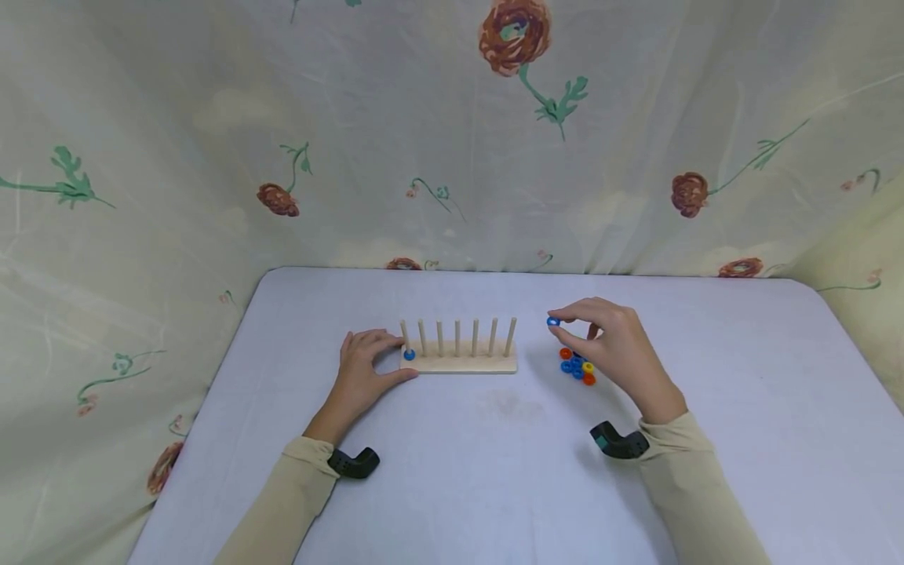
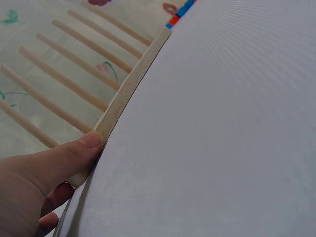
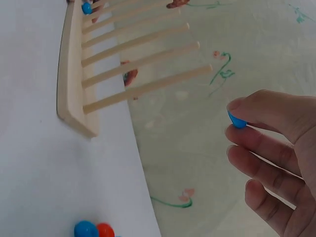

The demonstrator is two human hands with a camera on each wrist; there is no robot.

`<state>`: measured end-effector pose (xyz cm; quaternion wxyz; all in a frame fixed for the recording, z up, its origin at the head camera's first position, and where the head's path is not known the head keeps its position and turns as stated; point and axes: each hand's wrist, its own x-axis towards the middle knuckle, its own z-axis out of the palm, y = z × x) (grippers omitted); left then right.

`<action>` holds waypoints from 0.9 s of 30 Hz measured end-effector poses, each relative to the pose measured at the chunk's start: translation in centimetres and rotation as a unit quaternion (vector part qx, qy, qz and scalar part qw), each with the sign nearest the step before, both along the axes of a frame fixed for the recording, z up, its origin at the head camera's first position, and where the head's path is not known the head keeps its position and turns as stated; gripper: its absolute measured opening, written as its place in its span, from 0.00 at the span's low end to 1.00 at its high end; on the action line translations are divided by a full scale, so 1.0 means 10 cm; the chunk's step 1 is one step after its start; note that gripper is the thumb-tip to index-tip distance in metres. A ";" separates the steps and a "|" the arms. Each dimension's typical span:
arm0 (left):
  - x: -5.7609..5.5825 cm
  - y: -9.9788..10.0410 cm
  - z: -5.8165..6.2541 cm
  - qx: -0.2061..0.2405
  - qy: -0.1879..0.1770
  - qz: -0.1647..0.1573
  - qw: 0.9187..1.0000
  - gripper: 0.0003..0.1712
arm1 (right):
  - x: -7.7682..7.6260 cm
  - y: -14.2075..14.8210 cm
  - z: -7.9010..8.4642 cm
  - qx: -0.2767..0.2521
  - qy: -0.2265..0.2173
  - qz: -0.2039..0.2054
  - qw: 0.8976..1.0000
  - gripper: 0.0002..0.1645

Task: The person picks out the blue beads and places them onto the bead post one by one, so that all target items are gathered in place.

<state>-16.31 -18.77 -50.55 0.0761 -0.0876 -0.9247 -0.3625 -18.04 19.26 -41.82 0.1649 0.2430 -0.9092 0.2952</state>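
A wooden peg board [image 1: 462,365] with a row of upright pegs lies on the table. My left hand [image 1: 363,369] grips its left end, the thumb [image 2: 79,150] on the front edge and the fingers around the back. A blue bead [image 1: 409,355] sits at the foot of the leftmost peg; the other pegs are bare. To the right of the board, my right hand [image 1: 610,337] pinches another blue bead [image 3: 237,120] between thumb and forefinger, up in the air and apart from the pegs. Below that hand lies a small group of blue, orange and yellow beads [image 1: 577,367], partly hidden by it.
A white cloth covers the table [image 1: 452,455]. Behind its far edge hangs a pale curtain [image 1: 395,118] with printed flowers. Dark wrist devices are worn at both sleeves, the right one [image 1: 620,442] just in front of the beads.
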 end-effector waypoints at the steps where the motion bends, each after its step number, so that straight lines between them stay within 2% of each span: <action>1: 0.00 0.00 0.00 0.001 0.000 0.000 1.000 0.33 | 0.00 -0.03 0.01 -0.002 -0.001 0.002 1.000 0.15; 10: -0.01 -0.01 -0.02 0.003 0.011 -0.005 1.000 0.33 | -0.04 -0.25 0.09 -0.034 -0.012 0.020 0.999 0.15; 19: -0.01 -0.01 -0.02 0.005 0.008 -0.003 1.000 0.33 | -0.09 -0.54 0.18 -0.078 0.013 0.062 0.995 0.13; 27: -0.01 -0.01 -0.01 0.001 -0.007 -0.002 1.000 0.34 | -0.10 -0.89 0.22 -0.088 -0.013 0.092 0.992 0.11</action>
